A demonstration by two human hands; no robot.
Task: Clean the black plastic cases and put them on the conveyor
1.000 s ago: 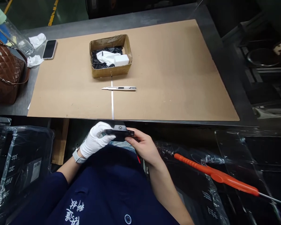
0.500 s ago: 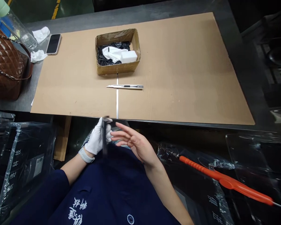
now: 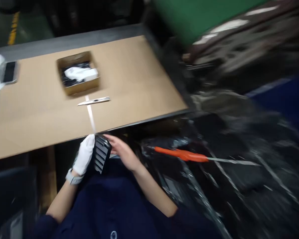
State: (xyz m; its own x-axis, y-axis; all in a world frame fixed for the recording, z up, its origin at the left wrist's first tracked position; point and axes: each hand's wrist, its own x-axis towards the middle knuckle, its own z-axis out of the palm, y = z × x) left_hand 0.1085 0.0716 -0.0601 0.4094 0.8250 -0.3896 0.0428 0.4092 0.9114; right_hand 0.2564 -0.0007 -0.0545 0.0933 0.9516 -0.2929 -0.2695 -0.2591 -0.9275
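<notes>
My left hand [image 3: 85, 153], in a white glove, is closed on a black slotted plastic part [image 3: 101, 155]. The part is held tilted in front of my body, just below the table's near edge, with its row of long slots showing. My right hand [image 3: 123, 153] is bare. Its outstretched fingers touch the part's upper right edge, and some fingertips are hidden. On the cardboard beyond lies a slim silver utility knife [image 3: 94, 101], its blade pointing left.
A cardboard box [image 3: 81, 88] holds small black pieces and white items. A phone [image 3: 10, 72] lies at the far left on the cardboard sheet [image 3: 139, 86]. To the right, an orange-handled tool [image 3: 180, 154] rests on plastic-wrapped black goods [image 3: 201, 186].
The view has swung right and blurred. The black part has turned from edge-on to show its slotted face. My right hand has come from beside the part to touch it.
</notes>
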